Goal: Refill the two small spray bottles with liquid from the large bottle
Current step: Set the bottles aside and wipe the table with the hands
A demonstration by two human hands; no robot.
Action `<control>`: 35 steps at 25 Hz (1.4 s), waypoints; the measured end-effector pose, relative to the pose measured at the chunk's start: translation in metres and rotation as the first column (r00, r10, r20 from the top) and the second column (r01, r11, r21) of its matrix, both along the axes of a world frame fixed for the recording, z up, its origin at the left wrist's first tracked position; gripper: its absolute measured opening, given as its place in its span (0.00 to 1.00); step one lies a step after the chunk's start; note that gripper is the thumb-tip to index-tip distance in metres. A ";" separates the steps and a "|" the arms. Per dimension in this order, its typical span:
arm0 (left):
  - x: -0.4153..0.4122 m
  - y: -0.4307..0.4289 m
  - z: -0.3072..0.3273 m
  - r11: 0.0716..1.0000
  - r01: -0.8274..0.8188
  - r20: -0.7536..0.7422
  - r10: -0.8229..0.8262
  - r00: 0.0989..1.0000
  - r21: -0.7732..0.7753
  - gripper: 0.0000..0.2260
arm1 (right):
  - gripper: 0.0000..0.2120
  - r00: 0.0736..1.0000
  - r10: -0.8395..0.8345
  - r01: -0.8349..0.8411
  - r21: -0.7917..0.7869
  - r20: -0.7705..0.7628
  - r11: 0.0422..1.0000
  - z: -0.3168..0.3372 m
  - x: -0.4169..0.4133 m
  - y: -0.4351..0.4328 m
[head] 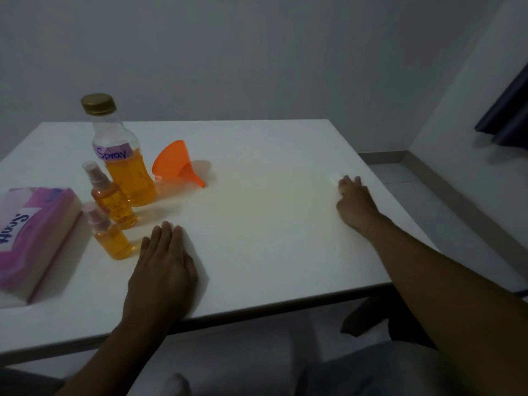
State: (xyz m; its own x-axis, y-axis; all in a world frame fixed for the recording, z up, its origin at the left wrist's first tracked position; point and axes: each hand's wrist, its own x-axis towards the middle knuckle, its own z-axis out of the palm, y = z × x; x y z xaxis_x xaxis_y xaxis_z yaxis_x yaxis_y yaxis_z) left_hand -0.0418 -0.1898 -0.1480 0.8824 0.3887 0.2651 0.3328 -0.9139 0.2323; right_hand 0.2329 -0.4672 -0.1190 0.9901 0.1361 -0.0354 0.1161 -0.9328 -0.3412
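Table [271, 224] bare mid | big bottle [125, 172] capped, far left | funnel [178, 164] on side beside it | we rest left hand [164, 261] flat, fingers together, near two sprayers [114, 204] [110, 237] | right hand [353, 195] presses white scrap [335, 177] | risk: elbow tips sprayers

Clear plastic and matt white laminate under your hands.

Your worktop [271, 212] looks smooth and matt white, with only a soft sheen at its middle. The large bottle [123, 158] is clear, glossy plastic with a dull gold, metallic-looking cap [98, 103] and a matt paper label [112, 152]. Both small spray bottles [113, 201] [110, 237] are see-through plastic with frosted clear caps. The funnel [177, 164] is smooth, translucent orange plastic. The tissue pack [31, 238] wears a shiny pink plastic film. Under your right hand [354, 198] lies something white, the material unclear.
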 end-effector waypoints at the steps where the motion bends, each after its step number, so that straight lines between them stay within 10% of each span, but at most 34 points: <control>1: 0.000 -0.001 0.000 1.000 -0.006 0.001 0.006 1.000 -0.009 0.27 | 0.33 1.000 0.021 -0.022 0.011 0.019 1.000 0.003 -0.008 0.021; 11: -0.003 0.002 0.001 0.999 0.030 0.007 -0.030 1.000 -0.024 0.28 | 0.39 0.592 0.804 -0.806 0.065 0.054 0.589 0.000 -0.126 0.098; 16: -0.002 0.001 0.001 1.000 0.022 0.004 -0.022 1.000 -0.004 0.28 | 0.40 0.973 0.229 -0.228 -0.059 0.006 0.972 0.007 -0.040 -0.012; 19: -0.001 -0.001 0.002 1.000 0.014 -0.012 -0.014 1.000 -0.004 0.28 | 0.32 0.997 -0.047 0.050 -0.049 0.057 0.998 0.010 -0.026 -0.006; 22: -0.001 -0.001 0.002 1.000 0.015 -0.014 -0.015 1.000 0.004 0.27 | 0.32 0.972 0.226 -0.227 0.010 0.063 0.974 -0.002 -0.063 0.080; 28: -0.005 0.004 0.001 0.999 0.049 -0.008 -0.049 0.999 0.010 0.29 | 0.37 0.604 0.793 -0.797 0.050 0.087 0.602 -0.005 -0.156 0.145; 31: -0.003 0.005 -0.001 0.999 0.048 0.001 -0.048 0.999 -0.002 0.29 | 0.39 0.682 0.725 -0.731 0.053 0.098 0.680 -0.012 -0.111 0.084; 35: -0.003 0.003 -0.005 0.998 0.046 -0.008 -0.046 0.999 0.035 0.27 | 0.35 0.972 0.202 -0.199 -0.039 0.120 0.979 -0.004 -0.040 0.008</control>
